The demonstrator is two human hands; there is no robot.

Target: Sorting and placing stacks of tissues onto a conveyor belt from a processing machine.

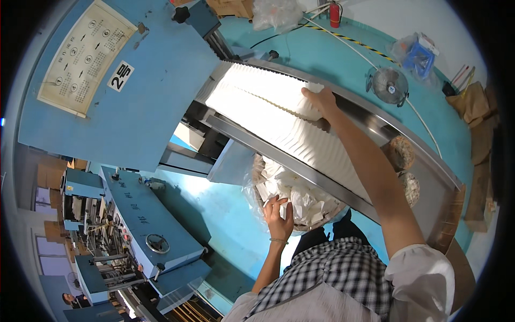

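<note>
Two long rows of thin white pieces (263,88), packed upright against one another, lie in a sloping metal trough (394,126) that leads out of a blue machine. Their exact kind cannot be told. At the near end of the farther, shorter row, my right hand (322,102) is closed round the last pieces, its thumb on the row; its other fingers are partly hidden. The nearer row (316,147) runs further down under my right forearm. My left hand (279,217) holds nothing, fingers loosely bent and apart, above a plastic-lined container (324,217) full of crumpled white scraps (292,188).
The blue machine panel (123,96) fills the upper left. Two speckled round bundles (402,153) sit in the trough's lower end. A second blue machine with a handwheel (157,243) stands at lower left. Beyond the trough are a fan (389,86), a blue crate (418,60) and a fire extinguisher (335,15).
</note>
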